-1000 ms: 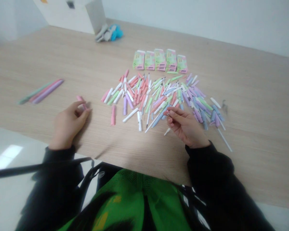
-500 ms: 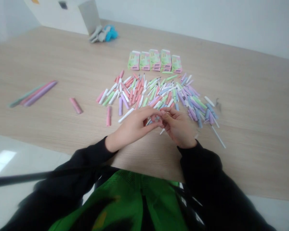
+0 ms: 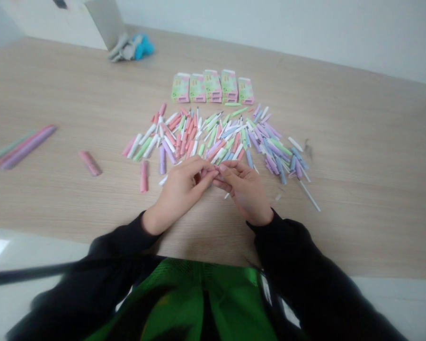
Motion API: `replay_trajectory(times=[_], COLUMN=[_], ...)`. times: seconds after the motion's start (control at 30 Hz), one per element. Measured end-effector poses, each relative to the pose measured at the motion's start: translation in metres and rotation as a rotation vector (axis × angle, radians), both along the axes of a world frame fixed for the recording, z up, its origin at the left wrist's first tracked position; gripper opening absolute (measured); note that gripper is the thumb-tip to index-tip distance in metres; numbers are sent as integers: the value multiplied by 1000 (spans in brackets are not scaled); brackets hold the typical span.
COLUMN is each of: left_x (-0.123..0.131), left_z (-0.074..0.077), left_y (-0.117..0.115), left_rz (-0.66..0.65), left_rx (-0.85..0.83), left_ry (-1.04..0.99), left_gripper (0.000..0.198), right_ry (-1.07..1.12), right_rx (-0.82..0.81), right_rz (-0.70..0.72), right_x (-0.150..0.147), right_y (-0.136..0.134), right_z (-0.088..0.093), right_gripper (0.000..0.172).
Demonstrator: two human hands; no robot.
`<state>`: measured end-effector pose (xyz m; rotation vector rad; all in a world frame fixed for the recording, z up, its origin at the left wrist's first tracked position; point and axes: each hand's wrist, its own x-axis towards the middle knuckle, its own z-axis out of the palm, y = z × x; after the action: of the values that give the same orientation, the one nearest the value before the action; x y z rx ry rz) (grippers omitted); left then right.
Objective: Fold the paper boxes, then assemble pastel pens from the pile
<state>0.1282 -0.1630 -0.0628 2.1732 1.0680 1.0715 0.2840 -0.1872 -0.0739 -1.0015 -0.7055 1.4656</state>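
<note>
My left hand [image 3: 181,190] and my right hand [image 3: 247,193] meet fingertip to fingertip above the near edge of a heap of pen parts. Both are closed in a pinch on something small, perhaps pinkish, which the fingers mostly hide. Pink, white, green, purple and blue pen caps and barrels make up the heap, with thin white refills among them. A pink piece [image 3: 144,176] lies left of my left hand. One thin white refill [image 3: 309,195] sticks out of the heap beyond my right hand.
Several small green-and-pink boxes [image 3: 181,88] stand in a row behind the heap. A pink tube [image 3: 90,164] and longer coloured tubes [image 3: 28,147] lie at the left. Grey and blue gloves [image 3: 128,47] rest by a white box [image 3: 104,23] at the back.
The whole view has shifted, so the table things appear further left. My hands stay together, fingertips still pinched, with a slight shift of the fingers.
</note>
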Motion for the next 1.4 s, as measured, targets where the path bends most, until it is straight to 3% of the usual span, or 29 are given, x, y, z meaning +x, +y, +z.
replay_trajectory(times=[0.23, 0.4, 0.57, 0.67, 0.8, 0.97, 1.07, 1.2, 1.4], left_x=[12, 15, 8, -4, -33, -68, -73, -63, -56], left_z=[1, 6, 7, 8, 9, 0, -2, 7, 6], left_y=[-6, -6, -3, 5, 26, 44, 41, 28, 25], left_rz=[61, 70, -1, -10, 48, 152, 141, 77, -27], left_rx=[-32, -178, -403, -470, -555, -617, -618, -542, -466], left_ry=[-13, -199, -337, -425, -460, -505, -389, -220, -189], left_gripper=[9, 5, 7, 8, 10, 12, 12, 13, 11], right_ry=[-106, -148, -174, -428, -1013, -1545, -1655, -1697, -1610], right_rx=[114, 176, 179, 222, 229, 195, 181, 154, 328], right_rz=[-161, -119, -75, -140, -129, -80, -31, 30, -96], right_x=[-7, -12, 0, 30, 72, 79, 71, 69, 62], right_y=[-6, -11, -8, 0, 9, 10, 9, 8, 15], right_z=[1, 5, 16, 21, 14, -1, -8, -14, -1], right_gripper=[28, 24, 41, 35, 23, 10, 15, 14, 22])
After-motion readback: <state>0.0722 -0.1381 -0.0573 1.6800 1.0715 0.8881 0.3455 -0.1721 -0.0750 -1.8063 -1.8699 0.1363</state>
